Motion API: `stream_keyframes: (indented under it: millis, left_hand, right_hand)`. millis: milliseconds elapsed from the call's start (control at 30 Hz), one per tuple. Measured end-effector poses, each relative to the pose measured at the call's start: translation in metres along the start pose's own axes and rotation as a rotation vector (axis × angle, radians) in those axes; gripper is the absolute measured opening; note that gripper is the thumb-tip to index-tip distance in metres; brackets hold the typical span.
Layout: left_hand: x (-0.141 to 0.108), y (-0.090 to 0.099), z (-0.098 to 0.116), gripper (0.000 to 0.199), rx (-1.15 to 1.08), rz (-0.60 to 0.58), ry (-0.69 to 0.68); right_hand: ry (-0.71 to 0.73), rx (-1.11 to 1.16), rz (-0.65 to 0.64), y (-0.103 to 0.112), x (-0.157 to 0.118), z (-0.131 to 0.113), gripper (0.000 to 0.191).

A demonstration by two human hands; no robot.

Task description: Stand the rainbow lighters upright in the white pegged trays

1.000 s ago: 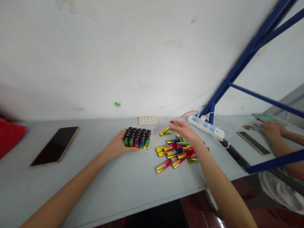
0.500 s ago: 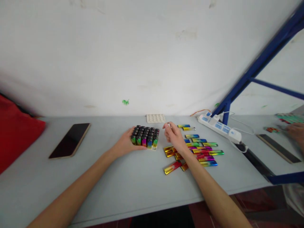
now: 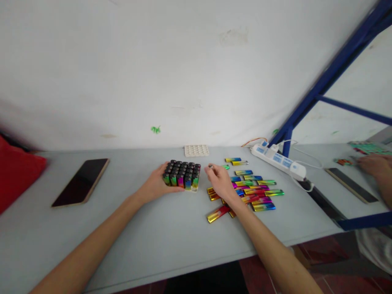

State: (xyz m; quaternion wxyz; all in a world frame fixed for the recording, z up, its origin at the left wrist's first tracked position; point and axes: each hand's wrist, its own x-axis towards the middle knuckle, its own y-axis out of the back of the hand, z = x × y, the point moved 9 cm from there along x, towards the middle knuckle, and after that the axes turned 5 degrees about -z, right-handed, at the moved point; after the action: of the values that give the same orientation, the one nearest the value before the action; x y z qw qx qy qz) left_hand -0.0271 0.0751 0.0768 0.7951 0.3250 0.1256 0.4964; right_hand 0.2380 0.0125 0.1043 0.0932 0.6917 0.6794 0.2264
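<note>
My left hand [image 3: 154,182] wraps around the left side of a packed block of lighters [image 3: 180,173] with black tops and shiny coloured bodies, its thumb along the front. They stand upright in a white tray [image 3: 194,189], whose edge shows at the front right corner. Just right of the block, my right hand [image 3: 219,178] is closed in a pinch. A small dark tip [image 3: 210,166] pokes out above its fingers; the rest of that piece is hidden. Beneath and beside this hand lie loose metallic lighter bodies [image 3: 218,213] in rainbow colours, some overlapping.
Near the wall lies another white tray [image 3: 196,150] with rows of pockets. A phone [image 3: 80,181] and a red bag [image 3: 18,173] are at left. At right are a power strip [image 3: 278,161], a blue metal frame [image 3: 303,108] and another person's hand [image 3: 375,165].
My right hand has turned slightly and lowered, so a dark tip now shows above its fingers. The left hand keeps its hold on the block. The whole view has shifted a little.
</note>
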Motion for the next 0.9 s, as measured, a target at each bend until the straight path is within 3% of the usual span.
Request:
stream_keyframes:
  millis: [67,200,333,500,700,900]
  left_hand:
    - [0.0,0.0,0.001,0.102,0.012,-0.004,-0.01]
    - [0.0,0.0,0.001,0.101,-0.017,-0.001,-0.007]
    - [0.001,-0.001,0.002,0.102,-0.022,-0.004,-0.03]
    - [0.0,-0.003,-0.004,0.105,-0.024,-0.001,-0.04]
    - [0.001,-0.004,-0.012,0.112,-0.016,0.018,-0.028]
    - [0.004,-0.006,-0.01,0.106,-0.036,0.017,-0.051]
  right_hand:
    - [0.028,-0.007,0.001,0.002,-0.002,-0.006,0.06]
    - [0.121,-0.038,-0.131,0.001,-0.01,-0.027,0.051]
    - [0.275,-0.305,-0.18,0.004,-0.021,-0.05,0.045]
    - [0.188,-0.427,-0.325,-0.007,-0.024,-0.038,0.052]
    - [0.156,-0.381,-0.36,-0.016,-0.023,-0.029,0.043]
    - [0.182,-0.681,-0.4,-0.023,-0.027,-0.038,0.029]
